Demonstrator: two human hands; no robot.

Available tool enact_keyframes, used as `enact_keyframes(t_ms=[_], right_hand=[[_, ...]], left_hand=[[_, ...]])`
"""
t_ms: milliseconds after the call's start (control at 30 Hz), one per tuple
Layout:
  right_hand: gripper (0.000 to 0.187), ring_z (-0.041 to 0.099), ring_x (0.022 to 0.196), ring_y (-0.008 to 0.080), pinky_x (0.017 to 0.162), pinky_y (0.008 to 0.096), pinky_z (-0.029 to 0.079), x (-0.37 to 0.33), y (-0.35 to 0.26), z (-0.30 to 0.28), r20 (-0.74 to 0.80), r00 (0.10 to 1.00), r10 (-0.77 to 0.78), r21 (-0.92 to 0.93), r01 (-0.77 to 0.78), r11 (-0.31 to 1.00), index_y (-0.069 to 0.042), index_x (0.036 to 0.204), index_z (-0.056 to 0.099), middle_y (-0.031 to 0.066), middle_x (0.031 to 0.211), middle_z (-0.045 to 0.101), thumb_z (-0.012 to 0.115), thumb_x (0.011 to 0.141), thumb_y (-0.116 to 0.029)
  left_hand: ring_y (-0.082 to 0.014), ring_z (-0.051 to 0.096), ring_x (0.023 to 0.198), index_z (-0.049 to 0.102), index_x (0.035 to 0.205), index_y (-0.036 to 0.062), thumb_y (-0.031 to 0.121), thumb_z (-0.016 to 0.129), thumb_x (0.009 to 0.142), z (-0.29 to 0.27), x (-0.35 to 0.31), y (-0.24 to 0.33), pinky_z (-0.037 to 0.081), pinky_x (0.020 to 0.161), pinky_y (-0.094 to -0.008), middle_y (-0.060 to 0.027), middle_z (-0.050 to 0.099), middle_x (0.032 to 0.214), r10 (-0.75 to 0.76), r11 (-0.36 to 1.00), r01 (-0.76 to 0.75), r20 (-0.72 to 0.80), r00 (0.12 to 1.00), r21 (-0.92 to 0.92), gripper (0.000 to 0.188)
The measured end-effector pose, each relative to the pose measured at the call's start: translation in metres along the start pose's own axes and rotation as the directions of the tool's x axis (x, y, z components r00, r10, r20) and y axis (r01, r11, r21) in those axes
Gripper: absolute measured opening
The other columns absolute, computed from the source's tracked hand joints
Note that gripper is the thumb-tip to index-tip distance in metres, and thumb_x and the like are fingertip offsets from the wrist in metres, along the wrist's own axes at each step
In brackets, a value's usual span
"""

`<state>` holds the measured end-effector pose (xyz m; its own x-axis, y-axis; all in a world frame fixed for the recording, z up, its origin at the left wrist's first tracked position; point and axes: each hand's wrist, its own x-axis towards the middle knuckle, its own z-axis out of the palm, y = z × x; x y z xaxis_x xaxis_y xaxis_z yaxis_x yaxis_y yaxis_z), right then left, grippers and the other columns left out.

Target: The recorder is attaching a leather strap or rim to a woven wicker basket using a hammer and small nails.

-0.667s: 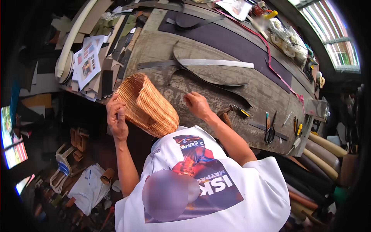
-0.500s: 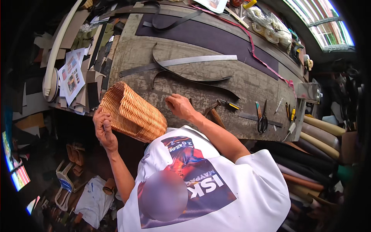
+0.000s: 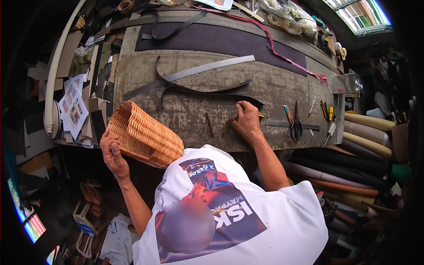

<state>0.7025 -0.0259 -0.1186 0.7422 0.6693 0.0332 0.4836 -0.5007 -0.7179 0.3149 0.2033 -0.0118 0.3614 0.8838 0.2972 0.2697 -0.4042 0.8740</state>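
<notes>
At nine o'clock I have the basket (image 3: 155,137), tilted on its side with its mouth gaping and its end just by my shirt (image 3: 194,176), the fingers of my left hand (image 3: 115,155) grasping its rim. Toward two o'clock my right hand (image 3: 248,116) is curled beside the hammer (image 3: 243,134), well apart from the basket, and I cannot tell whether its fingertips pinch anything. I judge the weaving done wherever it shows, while the black strips (image 3: 207,92) lie loose on the table (image 3: 190,115) at twelve o'clock, none fastened to the basket's visible side.
</notes>
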Motion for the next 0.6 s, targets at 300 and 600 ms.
enact_keyframes(t_ms=[300, 600], right_hand=[[0.042, 0.071, 0.069, 0.0217, 0.046, 0.0247, 0.048, 0.147, 0.056, 0.014, 0.204, 0.643, 0.739, 0.423, -0.738, 0.525, 0.005, 0.122, 0.054, 0.0142, 0.095, 0.068, 0.068, 0.092, -0.021], [0.023, 0.071, 0.082, 0.0218, 0.065, 0.0309, 0.06, 0.175, -0.124, -0.005, 0.197, 0.973, -0.119, 0.965, -0.171, 0.198, -0.001, 0.119, 0.058, 0.0123, 0.098, 0.07, 0.059, 0.099, -0.013]], left_hand=[[-0.0316, 0.049, 0.125, 0.054, 0.09, 0.0023, 0.032, 0.048, 0.105, 0.011, 0.008, 0.01, 0.034, 0.109, -0.0453, -0.0095, 0.056, 0.099, 0.039, 0.999, -0.039, 0.004, 0.999, 0.033, 0.033], [-0.0302, 0.053, 0.118, 0.057, 0.087, 0.0044, 0.039, 0.056, 0.1, 0.002, -0.002, -0.003, 0.04, 0.101, -0.0436, -0.0072, 0.059, 0.097, 0.036, 0.997, -0.029, -0.084, 0.996, 0.074, 0.037]])
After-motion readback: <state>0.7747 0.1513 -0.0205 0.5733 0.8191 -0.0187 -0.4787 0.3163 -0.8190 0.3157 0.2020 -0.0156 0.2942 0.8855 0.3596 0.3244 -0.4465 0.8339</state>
